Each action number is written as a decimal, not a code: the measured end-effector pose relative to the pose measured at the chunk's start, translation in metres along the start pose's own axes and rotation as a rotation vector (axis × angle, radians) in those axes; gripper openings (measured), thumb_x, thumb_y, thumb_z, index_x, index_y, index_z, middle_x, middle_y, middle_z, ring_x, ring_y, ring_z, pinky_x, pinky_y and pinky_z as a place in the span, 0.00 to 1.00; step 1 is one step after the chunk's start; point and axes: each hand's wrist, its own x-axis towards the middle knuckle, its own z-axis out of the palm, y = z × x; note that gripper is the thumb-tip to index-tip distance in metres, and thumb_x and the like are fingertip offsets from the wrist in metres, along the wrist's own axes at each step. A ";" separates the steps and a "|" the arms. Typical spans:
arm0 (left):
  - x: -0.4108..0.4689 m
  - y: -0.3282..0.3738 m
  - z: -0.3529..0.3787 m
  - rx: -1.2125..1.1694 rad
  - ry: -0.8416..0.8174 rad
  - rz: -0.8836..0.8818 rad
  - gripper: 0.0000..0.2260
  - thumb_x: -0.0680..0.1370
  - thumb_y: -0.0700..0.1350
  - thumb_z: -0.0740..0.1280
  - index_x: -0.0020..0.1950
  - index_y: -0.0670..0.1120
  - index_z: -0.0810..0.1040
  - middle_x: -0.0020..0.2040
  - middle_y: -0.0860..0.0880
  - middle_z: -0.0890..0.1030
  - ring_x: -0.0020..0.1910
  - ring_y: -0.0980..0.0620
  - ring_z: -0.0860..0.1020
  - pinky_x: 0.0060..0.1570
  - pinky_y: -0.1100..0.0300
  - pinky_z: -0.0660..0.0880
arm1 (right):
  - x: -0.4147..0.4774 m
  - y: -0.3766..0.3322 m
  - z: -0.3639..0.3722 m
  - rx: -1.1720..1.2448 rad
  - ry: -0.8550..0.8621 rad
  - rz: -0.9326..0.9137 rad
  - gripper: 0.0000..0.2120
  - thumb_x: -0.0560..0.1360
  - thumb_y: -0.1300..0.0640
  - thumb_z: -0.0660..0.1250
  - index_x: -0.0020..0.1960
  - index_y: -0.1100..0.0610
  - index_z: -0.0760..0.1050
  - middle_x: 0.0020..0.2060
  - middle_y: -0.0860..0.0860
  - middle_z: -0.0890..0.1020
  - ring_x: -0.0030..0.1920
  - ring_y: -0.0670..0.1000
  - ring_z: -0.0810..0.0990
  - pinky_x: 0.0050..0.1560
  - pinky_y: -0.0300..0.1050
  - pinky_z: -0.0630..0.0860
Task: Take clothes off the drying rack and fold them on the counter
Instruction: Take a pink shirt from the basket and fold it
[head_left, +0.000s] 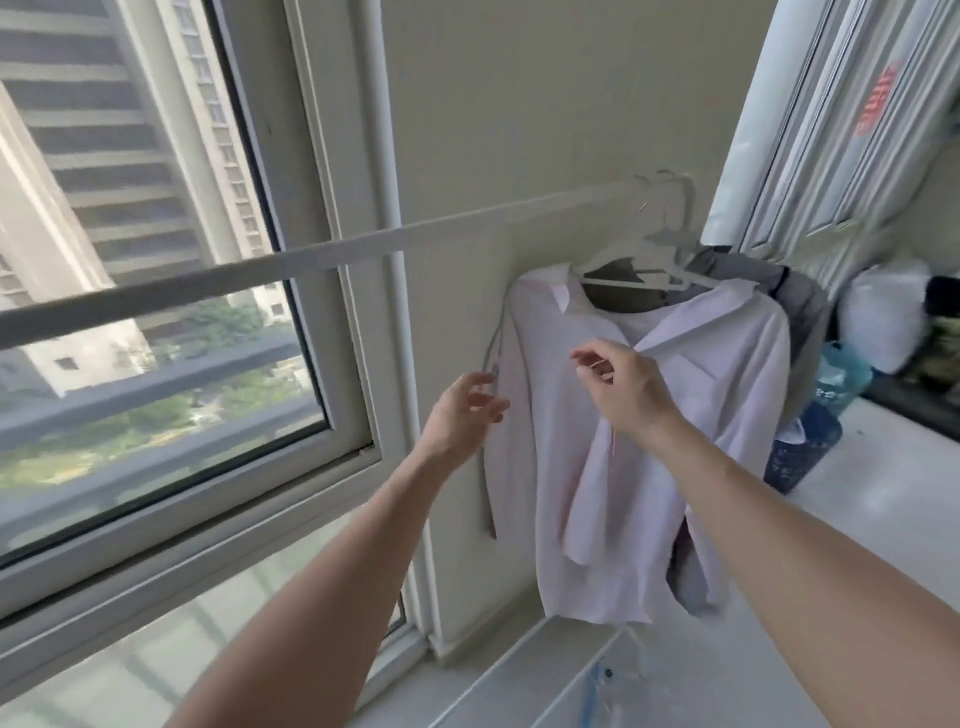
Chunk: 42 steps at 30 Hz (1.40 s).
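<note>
Two bare hands reach for the pale pink long-sleeved shirt (717, 415); the work is only at its beginning.

The shirt hangs on a white plastic hanger (631, 260) at the far end of the long white drying rail (363, 247), with grey clothes (800, 296) behind it. The left hand (462, 413) is spread wide beside the sleeve edge. The right hand (623, 387) is before the shirt front, fingers loosely bent, holding nothing I can see. Nothing lies folded on the white worktop (883, 493) yet, so I think every garment remains to do.

Large window (171, 405), tower blocks outside (119, 130), white pipe (385, 130), blue bottle (844, 371), white bag (883, 317)
</note>
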 end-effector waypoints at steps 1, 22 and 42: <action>0.019 0.007 0.008 0.009 -0.019 0.013 0.16 0.78 0.38 0.69 0.65 0.49 0.74 0.52 0.46 0.84 0.46 0.50 0.82 0.38 0.66 0.72 | 0.017 0.009 -0.007 -0.005 0.047 -0.008 0.10 0.77 0.63 0.66 0.55 0.55 0.81 0.48 0.50 0.84 0.46 0.51 0.82 0.51 0.46 0.79; 0.206 0.098 0.109 0.775 0.272 -0.007 0.27 0.76 0.52 0.69 0.73 0.52 0.67 0.69 0.44 0.66 0.67 0.38 0.65 0.68 0.48 0.65 | 0.207 0.125 -0.072 -0.261 -0.048 -0.203 0.14 0.81 0.48 0.62 0.63 0.53 0.73 0.45 0.59 0.83 0.50 0.63 0.80 0.40 0.49 0.67; -0.114 0.078 -0.065 0.593 0.899 -0.185 0.11 0.72 0.44 0.64 0.50 0.57 0.79 0.47 0.50 0.85 0.41 0.49 0.82 0.39 0.52 0.82 | 0.048 -0.084 -0.026 0.054 -0.290 -0.593 0.05 0.78 0.50 0.65 0.49 0.50 0.77 0.40 0.52 0.83 0.43 0.59 0.79 0.40 0.47 0.68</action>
